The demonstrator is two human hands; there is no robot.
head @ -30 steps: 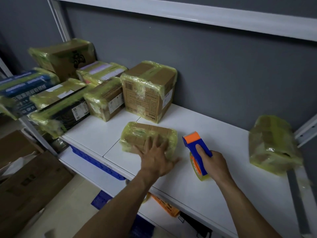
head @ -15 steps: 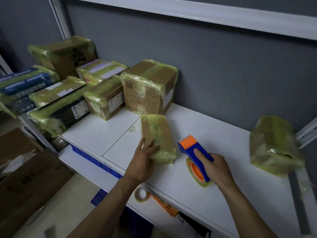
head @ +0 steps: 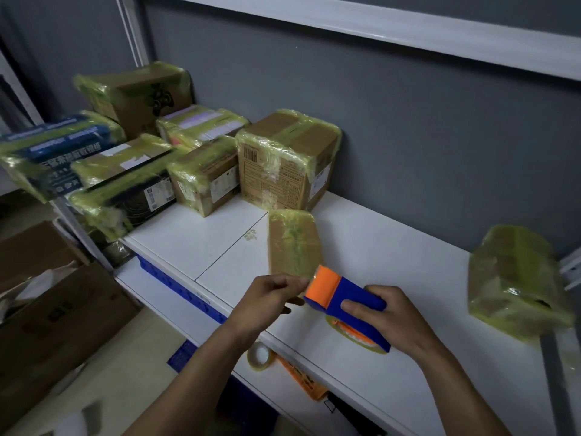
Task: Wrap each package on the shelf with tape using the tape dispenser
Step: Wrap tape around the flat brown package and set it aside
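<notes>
The small package is lying endwise just beyond the left hand, which is pinching the nose of the tape dispenser that the right hand is gripping.

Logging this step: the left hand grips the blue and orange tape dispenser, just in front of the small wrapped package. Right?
No. The head view shows the right hand gripping the tape dispenser; the left hand only pinches at its orange end. It is indeed just in front of the small wrapped package.
</notes>
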